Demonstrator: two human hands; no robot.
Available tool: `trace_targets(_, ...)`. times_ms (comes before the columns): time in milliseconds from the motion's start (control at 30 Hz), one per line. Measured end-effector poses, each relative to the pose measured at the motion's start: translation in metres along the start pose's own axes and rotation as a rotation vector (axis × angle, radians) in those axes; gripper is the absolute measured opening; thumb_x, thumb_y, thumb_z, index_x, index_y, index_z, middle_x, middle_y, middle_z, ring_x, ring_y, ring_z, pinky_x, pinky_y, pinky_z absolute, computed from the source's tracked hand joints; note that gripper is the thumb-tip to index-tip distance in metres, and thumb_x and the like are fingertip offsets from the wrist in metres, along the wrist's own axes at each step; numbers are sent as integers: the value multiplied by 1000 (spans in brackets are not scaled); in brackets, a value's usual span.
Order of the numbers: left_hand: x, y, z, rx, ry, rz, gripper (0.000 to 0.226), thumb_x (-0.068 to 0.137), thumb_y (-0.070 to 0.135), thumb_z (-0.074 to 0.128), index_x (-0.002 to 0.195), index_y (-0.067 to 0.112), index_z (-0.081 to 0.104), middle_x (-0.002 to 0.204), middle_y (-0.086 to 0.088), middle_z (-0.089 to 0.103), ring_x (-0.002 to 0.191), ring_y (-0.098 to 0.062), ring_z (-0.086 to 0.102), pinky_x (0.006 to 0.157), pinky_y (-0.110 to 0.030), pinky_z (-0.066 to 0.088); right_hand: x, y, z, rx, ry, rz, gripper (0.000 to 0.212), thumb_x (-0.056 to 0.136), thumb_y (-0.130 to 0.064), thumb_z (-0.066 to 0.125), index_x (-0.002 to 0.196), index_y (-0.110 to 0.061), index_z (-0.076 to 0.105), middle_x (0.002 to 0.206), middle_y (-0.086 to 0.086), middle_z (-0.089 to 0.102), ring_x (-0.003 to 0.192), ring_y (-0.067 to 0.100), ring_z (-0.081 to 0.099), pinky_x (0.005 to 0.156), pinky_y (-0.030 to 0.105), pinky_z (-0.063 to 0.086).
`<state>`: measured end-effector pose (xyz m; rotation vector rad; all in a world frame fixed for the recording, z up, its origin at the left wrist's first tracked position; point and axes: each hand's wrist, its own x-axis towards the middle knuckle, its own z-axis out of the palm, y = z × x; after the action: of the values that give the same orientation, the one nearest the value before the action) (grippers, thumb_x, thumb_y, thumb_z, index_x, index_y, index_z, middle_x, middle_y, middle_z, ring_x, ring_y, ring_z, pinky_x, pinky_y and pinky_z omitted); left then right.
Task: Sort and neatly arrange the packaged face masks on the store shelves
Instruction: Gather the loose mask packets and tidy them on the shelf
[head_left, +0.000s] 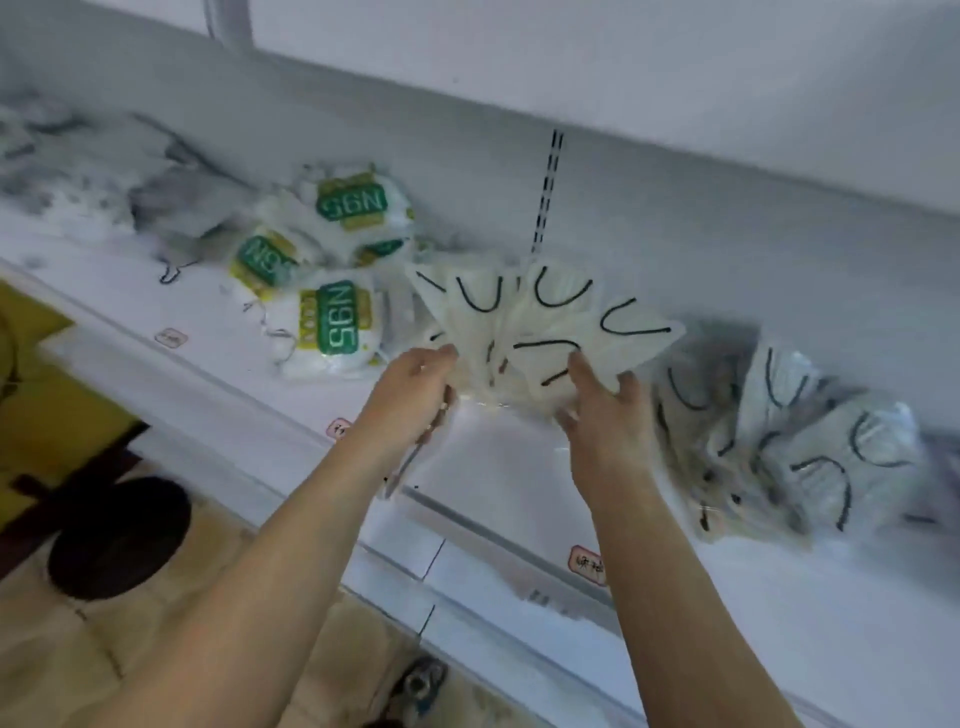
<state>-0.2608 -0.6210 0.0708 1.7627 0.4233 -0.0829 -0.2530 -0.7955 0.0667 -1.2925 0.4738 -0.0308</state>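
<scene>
- A fan of clear plastic packs with white face masks and black ear loops (545, 322) is being held up over the white shop shelf (519, 441), spreading out above the fingertips of both hands.
- The left hand (415, 395) is gripping the left bottom corner of the fan, with its fingers curled round the packs.
- The right hand (605, 410) is holding the right side of the fan; its thumb is lying on the front and its other fingers are going behind the packs.
- Just past the right hand's fingers, on the right, a messy pile of the same clear packs with black loops (779, 441) is lying on the shelf.
- Just past the left hand's fingers, on the left, white bags with green and yellow N95 labels (332, 280) are sitting in a heap.
- Further left, blurry grey and white packs (104, 197) are lying on the shelf.
- Below the arms, small pink price tags (588, 564) are sticking on the shelf's front edge.
</scene>
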Motion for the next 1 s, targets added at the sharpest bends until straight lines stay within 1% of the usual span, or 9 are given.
trace_targets(67, -2, -16, -25, 79, 47, 68, 25, 101, 47, 52, 114, 28, 64, 86, 2, 66, 62, -12, 53, 63, -31, 38, -9, 3, -6, -66, 35, -4, 80, 98, -30, 69, 162, -25, 22, 156, 0, 45, 135, 16, 52, 109, 37, 46)
trace_targets(133, -7, -30, -45, 82, 78, 156, 36, 94, 50, 55, 122, 29, 64, 87, 3, 68, 64, -8, 55, 70, -33, 40, -30, 7, -15, -147, 82, -91, 81, 100, -26, 66, 164, -26, 17, 166, -3, 29, 147, 13, 37, 118, 38, 34)
trace_targets(233, -11, -44, -61, 143, 76, 249, 29, 93, 44, 55, 115, 30, 67, 90, 4, 68, 70, -11, 59, 73, -31, 42, -58, 25, -15, -321, 103, -237, 71, 100, -17, 63, 161, -28, 28, 162, -9, 35, 145, 7, 36, 122, 43, 33)
trace_targets(333, -16, -57, -85, 358, 105, 414, 23, 99, 28, 57, 121, 25, 65, 92, 8, 65, 79, -13, 61, 75, -34, 49, -82, 44, 12, -597, 47, -358, 69, 97, -17, 63, 157, -29, 33, 159, -13, 38, 147, 11, 35, 123, 42, 31)
trace_targets(433, -8, -67, -143, 619, 223, 538, 35, 94, 34, 55, 124, 21, 66, 114, 1, 64, 108, -27, 54, 91, -48, 50, -98, 65, 62, -901, -12, -503, 68, 96, -15, 63, 157, -17, 35, 162, 0, 36, 154, 20, 23, 126, 35, 18)
trace_targets(567, 18, -83, -267, 823, 277, 389, 39, 96, 38, 59, 134, 28, 60, 135, 0, 55, 132, -31, 42, 103, -51, 39, -114, 93, 145, -1124, -99, -525, 67, 98, -21, 62, 157, -7, 33, 164, 10, 34, 157, 28, 15, 127, 38, 13)
trace_targets(733, 35, -102, -418, 961, 290, 182, 46, 100, 43, 53, 144, 30, 48, 147, 0, 46, 139, -28, 34, 108, -53, 32, -123, 114, 259, -1248, -241, -560, 72, 99, -29, 62, 159, -8, 29, 165, 11, 31, 157, 31, 15, 127, 43, 15)
trace_targets(900, 53, -109, -511, 1170, 423, 249, 51, 95, 43, 59, 144, 31, 49, 145, 1, 48, 137, -26, 39, 105, -56, 36, -118, 123, 375, -1351, -387, -671, 68, 101, -36, 57, 157, -8, 32, 163, 11, 35, 155, 32, 18, 124, 51, 23)
trace_targets(1000, 74, -109, -542, 1142, 413, 251, 50, 95, 42, 58, 142, 30, 49, 142, -1, 49, 137, -27, 38, 106, -56, 36, -114, 128, 435, -1392, -453, -679, 69, 101, -36, 56, 159, -10, 28, 165, 9, 31, 157, 30, 14, 125, 50, 20)
